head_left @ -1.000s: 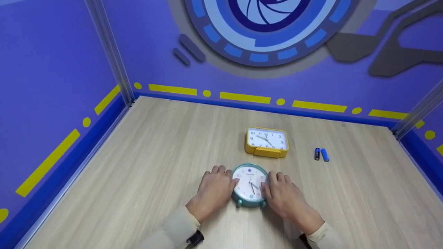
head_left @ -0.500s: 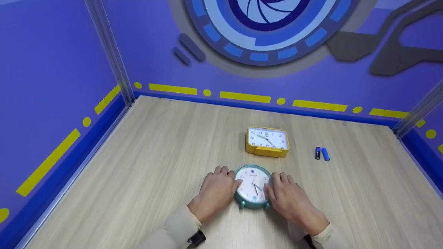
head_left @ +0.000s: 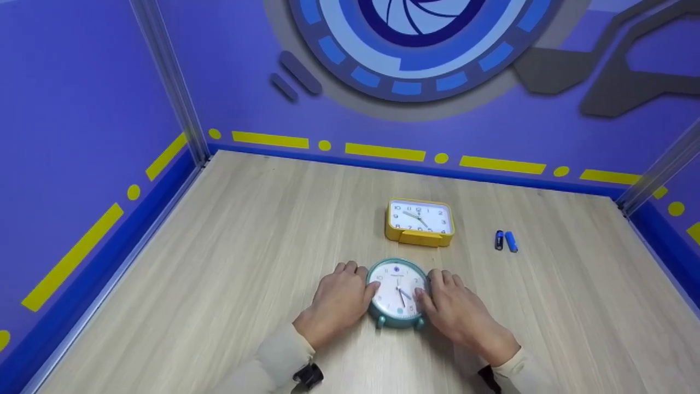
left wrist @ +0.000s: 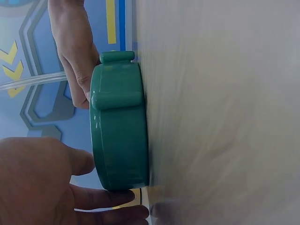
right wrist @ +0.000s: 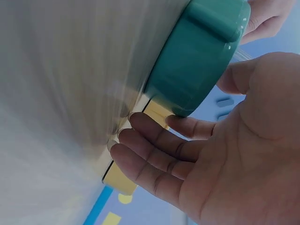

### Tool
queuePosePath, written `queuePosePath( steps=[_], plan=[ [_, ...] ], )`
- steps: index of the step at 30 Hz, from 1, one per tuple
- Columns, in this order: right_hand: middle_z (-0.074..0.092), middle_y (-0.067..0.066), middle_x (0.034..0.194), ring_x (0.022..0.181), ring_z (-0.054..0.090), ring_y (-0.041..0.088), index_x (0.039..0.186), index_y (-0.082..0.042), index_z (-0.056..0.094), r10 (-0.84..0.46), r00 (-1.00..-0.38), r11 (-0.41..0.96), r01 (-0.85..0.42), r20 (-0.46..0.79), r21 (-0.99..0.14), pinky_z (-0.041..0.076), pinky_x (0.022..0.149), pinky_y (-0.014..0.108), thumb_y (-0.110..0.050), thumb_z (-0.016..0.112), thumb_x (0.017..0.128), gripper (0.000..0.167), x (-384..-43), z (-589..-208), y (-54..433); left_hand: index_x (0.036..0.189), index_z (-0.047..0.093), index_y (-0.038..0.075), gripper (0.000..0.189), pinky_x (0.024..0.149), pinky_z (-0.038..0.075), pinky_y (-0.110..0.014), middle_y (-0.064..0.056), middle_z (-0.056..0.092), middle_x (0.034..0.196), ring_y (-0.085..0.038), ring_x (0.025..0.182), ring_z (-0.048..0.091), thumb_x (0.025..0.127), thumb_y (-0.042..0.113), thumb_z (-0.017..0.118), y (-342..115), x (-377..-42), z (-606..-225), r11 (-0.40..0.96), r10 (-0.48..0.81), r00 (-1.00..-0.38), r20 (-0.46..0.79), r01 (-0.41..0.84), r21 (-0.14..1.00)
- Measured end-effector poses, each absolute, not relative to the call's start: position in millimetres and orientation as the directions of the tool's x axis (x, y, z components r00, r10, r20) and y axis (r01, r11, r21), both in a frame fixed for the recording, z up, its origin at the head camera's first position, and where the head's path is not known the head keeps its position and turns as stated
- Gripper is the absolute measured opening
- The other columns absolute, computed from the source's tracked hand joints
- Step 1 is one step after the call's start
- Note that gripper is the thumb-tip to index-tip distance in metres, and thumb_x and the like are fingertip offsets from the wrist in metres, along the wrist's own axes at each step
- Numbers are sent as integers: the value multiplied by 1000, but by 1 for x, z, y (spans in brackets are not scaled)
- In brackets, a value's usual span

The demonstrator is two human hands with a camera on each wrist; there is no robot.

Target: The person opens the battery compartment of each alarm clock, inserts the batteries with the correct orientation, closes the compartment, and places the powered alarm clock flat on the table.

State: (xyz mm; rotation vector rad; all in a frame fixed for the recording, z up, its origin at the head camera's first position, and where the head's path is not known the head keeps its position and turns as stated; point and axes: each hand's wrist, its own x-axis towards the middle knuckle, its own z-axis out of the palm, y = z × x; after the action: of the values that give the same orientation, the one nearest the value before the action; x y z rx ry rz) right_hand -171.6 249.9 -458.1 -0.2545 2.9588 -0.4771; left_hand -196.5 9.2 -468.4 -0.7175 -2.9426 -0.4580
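A round teal alarm clock [head_left: 395, 298] lies face up on the wooden table, its two small feet toward the person. My left hand [head_left: 340, 295] holds its left side, thumb on the front rim and fingers along the outer edge. On the opposite side my right hand [head_left: 456, 306] grips it the same way, thumb over the edge of the dial. In the left wrist view the teal casing [left wrist: 119, 140] sits flat against the tabletop. The right wrist view shows thumb and index finger at the casing [right wrist: 192, 61], the other fingers stretched beside it.
Behind the round clock lies a yellow rectangular alarm clock [head_left: 420, 238], also face up. Two batteries, one dark blue [head_left: 499, 241] and one lighter blue [head_left: 511, 242], lie to its right. Blue printed panels [head_left: 339, 123] border the table [head_left: 262, 219] at the back and sides.
The round clock and both hands have shifted slightly to the right over the last second. The grip on it looks the same; the yellow clock and batteries stay in place.
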Motion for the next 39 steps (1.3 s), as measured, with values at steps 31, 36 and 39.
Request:
queuePosePath(
  steps=[31,36,39],
  plan=[
    [63,5,89,77,57,18,127,1,58,-126,-989,747,-41,-81,-663,48,66,35,-4,48,107,23,-176,-462,254,114,75,-3,46,74,52,-41,-11,61,103,-25,93,57,111,38,55,5,-198,-470,847,405,-907,118,421,326],
    [60,3,82,71,57,18,125,1,57,-102,-990,711,-5,-96,-703,48,61,33,-2,48,106,21,-176,-463,254,115,76,-2,47,74,52,-40,-11,61,103,-24,93,56,111,40,55,6,-200,-470,850,404,-908,112,418,321],
    [61,4,84,72,58,18,124,2,57,-101,-990,707,-1,-99,-707,49,62,34,-2,48,105,21,-177,-462,254,115,76,-2,47,74,52,-40,-11,61,104,-25,94,56,111,40,55,7,-201,-469,850,402,-910,102,412,329]
  ],
)
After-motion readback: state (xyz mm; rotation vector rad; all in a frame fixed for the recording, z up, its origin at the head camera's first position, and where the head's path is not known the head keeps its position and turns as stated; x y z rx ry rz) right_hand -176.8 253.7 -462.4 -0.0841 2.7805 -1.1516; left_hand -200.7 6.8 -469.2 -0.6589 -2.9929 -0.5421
